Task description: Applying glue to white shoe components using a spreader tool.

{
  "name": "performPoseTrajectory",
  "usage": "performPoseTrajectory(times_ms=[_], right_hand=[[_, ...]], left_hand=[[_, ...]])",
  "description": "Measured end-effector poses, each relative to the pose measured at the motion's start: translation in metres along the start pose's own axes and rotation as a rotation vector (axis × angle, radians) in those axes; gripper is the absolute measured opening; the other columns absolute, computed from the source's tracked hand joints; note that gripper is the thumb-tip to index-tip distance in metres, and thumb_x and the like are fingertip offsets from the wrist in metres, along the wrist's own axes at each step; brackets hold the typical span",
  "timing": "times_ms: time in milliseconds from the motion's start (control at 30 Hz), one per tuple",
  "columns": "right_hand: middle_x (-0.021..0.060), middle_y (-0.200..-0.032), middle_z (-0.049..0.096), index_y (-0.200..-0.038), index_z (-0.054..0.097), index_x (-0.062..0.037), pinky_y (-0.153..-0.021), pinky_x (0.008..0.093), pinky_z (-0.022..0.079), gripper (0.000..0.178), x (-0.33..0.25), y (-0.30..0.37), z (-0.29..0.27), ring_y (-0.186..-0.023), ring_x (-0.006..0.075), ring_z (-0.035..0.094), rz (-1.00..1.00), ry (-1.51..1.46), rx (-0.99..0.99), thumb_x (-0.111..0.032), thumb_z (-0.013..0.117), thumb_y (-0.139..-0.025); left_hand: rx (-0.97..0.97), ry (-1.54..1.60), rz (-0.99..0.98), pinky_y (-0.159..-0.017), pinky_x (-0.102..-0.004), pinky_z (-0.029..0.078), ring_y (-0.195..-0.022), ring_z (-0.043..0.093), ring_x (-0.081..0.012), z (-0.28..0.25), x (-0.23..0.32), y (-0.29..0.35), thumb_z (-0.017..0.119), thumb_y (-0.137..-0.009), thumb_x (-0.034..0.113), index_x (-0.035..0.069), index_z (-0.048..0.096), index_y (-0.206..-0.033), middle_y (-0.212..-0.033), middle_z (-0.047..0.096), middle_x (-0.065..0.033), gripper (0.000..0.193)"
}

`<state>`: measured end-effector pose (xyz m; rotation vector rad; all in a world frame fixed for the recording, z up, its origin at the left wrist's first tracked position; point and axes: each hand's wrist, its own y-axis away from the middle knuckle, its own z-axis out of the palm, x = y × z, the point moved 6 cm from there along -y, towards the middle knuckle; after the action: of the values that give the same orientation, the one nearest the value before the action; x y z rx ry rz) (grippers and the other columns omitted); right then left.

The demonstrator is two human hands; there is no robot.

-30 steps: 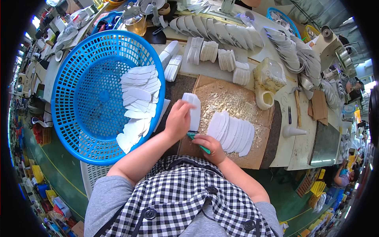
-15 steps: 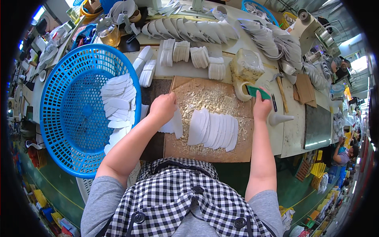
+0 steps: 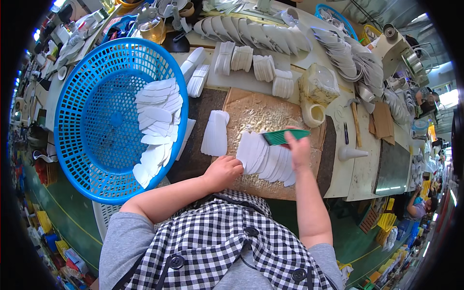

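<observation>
The right hand (image 3: 298,149) held a green brush (image 3: 284,136) over fanned white pieces (image 3: 267,157). The left hand (image 3: 223,171) pressed their near-left edge. A blue basket (image 3: 96,121) sat left.

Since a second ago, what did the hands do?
The right hand carried the green brush out to the right, then back over the fanned white pieces. The left hand let go of the single white piece and moved beside the fan. The blue basket stayed put.

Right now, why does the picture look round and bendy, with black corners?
In the head view, a fisheye lens bends straight bench edges near the rim and leaves black corners; the middle stays sharp, where the right hand holds a green brush over fanned white pieces; bright glare washes out the far right edge.
</observation>
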<state>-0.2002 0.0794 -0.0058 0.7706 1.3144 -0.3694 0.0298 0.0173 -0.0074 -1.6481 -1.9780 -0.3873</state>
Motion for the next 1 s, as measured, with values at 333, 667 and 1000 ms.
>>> performPoseTrajectory(times_ms=[333, 667, 1000], right_hand=[[0.0088, -0.092, 0.069, -0.104, 0.065, -0.0091, -0.07, 0.0274, 0.051, 0.02, 0.024, 0.047, 0.063, -0.079, 0.0154, 0.066, -0.543, 0.521, -0.138, 0.0, 0.063, -0.087], [0.0125, -0.096, 0.069, -0.106, 0.064, -0.0055, -0.075, 0.0294, 0.052, 0.018, -0.006, 0.024, 0.103, -0.086, 0.0215, 0.067, -0.628, 0.306, -0.114, 0.001, 0.063, -0.089], [0.0122, -0.101, 0.068, -0.106, 0.064, -0.008, -0.083, 0.0355, 0.053, 0.039, 0.027, 0.056, 0.111, -0.096, 0.0299, 0.066, -0.764, 0.46, -0.401, 0.011, 0.062, -0.072]], left_hand=[[0.159, -0.141, -0.212, -0.099, -0.0429, 0.04, -0.117, 0.053, -0.0266, -0.022, -0.022, 0.022, 0.072, -0.078, 0.029, 0.012, 0.063, -0.105, -0.12, 0.059, -0.0071, 0.033], [0.116, -0.189, -0.16, -0.109, -0.0464, 0.031, -0.127, 0.045, -0.0284, -0.005, -0.028, 0.029, 0.067, -0.082, 0.027, 0.01, 0.062, -0.114, -0.136, 0.051, -0.007, 0.036], [0.327, 0.025, -0.145, -0.095, -0.0409, 0.042, -0.108, 0.054, -0.0307, -0.047, -0.02, 0.016, 0.068, -0.079, 0.01, 0.007, 0.064, -0.098, -0.113, 0.058, -0.0106, 0.019]])
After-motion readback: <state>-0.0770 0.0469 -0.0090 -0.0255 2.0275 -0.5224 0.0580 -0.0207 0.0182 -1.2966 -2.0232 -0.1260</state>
